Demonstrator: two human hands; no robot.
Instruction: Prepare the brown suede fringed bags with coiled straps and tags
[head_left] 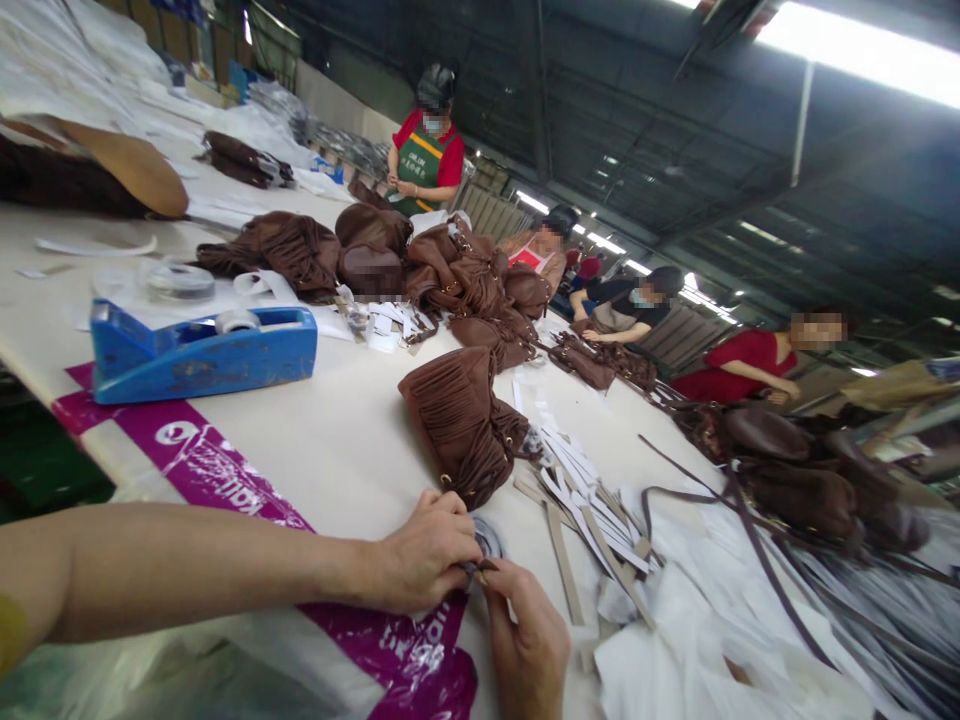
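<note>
My left hand (429, 548) and my right hand (529, 632) meet over the table, both with fingers closed in a pinch. Between the fingertips is a small dark strip (480, 566), mostly covered, so its full shape cannot be made out. Just behind the fingers lies a clear roll (489, 536), which looks like tape. A brown pleated leather handbag (461, 425) rests right beyond my left hand. Under my forearm runs purple printed plastic tape (225, 465) with white lettering.
A blue tape dispenser (202, 355) stands at left on the white table (360, 400). Brown bags (457, 265) are heaped behind. Paper strips (592, 500), white sheets (697, 640) and dark straps (772, 580) lie at right. Several co-workers, one in a green apron (424, 170), are farther back.
</note>
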